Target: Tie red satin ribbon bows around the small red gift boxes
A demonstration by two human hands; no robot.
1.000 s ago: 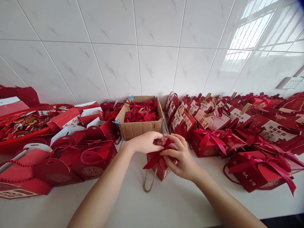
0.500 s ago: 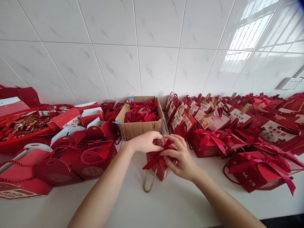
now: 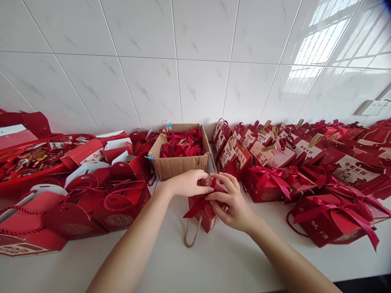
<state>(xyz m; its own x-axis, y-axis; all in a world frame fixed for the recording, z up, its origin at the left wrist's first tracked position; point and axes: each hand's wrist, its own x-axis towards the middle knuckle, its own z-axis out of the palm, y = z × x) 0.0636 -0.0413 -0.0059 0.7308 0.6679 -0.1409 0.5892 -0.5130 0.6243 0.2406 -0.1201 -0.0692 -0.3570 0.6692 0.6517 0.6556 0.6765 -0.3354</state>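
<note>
A small red gift box [image 3: 210, 219] stands on the white tabletop in front of me, with a tan rope handle [image 3: 190, 243] hanging down its near side. Dark red ribbon [image 3: 195, 206] lies across its top, one tail pointing to the left. My left hand [image 3: 192, 183] is closed on the ribbon above the box, thumb and fingers pinched together. From the other side my right hand [image 3: 229, 201] pinches the same ribbon, its fingers partly covering the box top. The knot area between the fingertips is mostly hidden.
Behind the box is a cardboard carton [image 3: 180, 166] of red ribbons. Open red boxes [image 3: 119, 203] crowd the left, near a red tray [image 3: 9, 179] of wrapped sweets. On the right stand many closed boxes, some with a ribbon bow [image 3: 342, 207]. A tiled wall [image 3: 146, 89] rises behind.
My left fingertips have shifted slightly to the right at the ribbon, and a bit of ribbon now stands up between the hands. The right hand and box have stayed nearly still.
</note>
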